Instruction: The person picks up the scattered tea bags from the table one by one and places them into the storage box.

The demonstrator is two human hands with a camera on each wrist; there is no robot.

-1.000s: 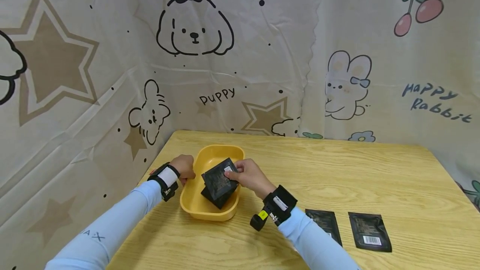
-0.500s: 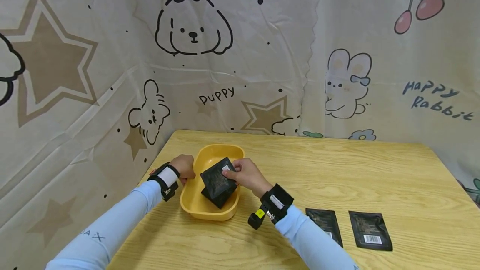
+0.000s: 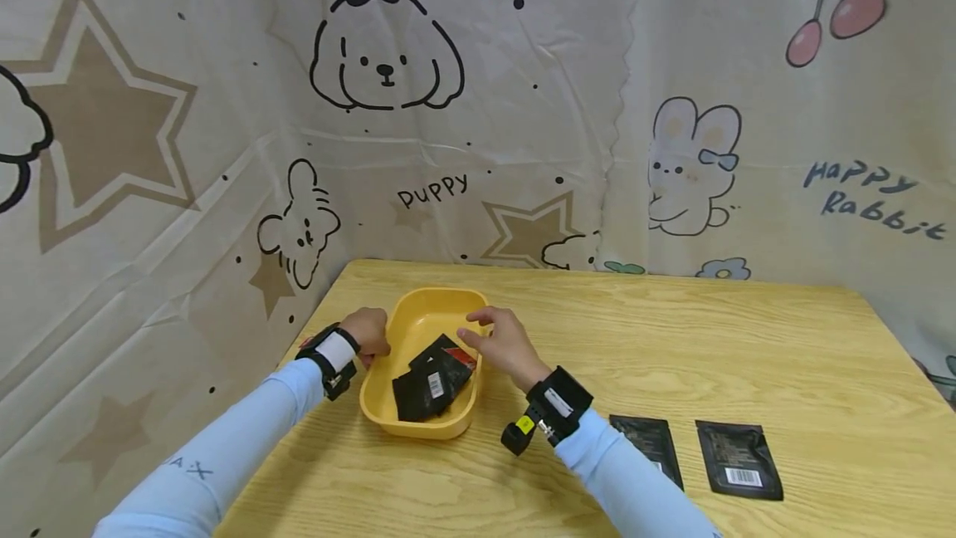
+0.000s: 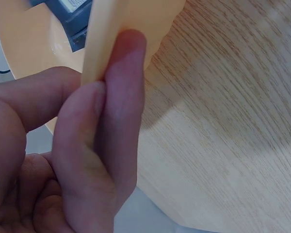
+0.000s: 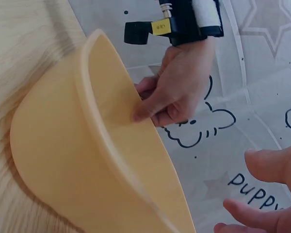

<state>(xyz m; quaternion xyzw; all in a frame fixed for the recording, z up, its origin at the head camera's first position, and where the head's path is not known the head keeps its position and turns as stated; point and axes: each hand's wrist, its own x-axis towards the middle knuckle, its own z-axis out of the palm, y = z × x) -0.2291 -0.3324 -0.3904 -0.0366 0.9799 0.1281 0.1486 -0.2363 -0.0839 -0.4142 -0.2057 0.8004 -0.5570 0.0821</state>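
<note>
At the table's left stands a yellow plastic tub (image 3: 415,428). My left hand (image 3: 366,332) pinches its left rim; in the left wrist view the thumb and fingers (image 4: 123,82) press the wall from both sides. Inside the tub, several flat black packets lie overlapping: the front packet (image 3: 418,395) shows a white barcode label, and a red patch (image 3: 463,355) shows at the pile's right. Over the tub's right rim hovers my right hand (image 3: 508,347), thumb and fingers spread with nothing between them. The right wrist view has that hand (image 5: 271,194) beside the tub's wall (image 5: 58,131).
Two more black packets rest on the wooden table (image 3: 568,314) at the front right: one packet (image 3: 642,438) partly behind the right sleeve, the other packet (image 3: 741,459) farther right with its barcode facing up. A printed curtain (image 3: 523,106) hangs behind and to the left.
The right hand has let go of a black packet, which now lies on the pile in the tub. Its fingers have spread apart; the left hand keeps its hold on the rim.
</note>
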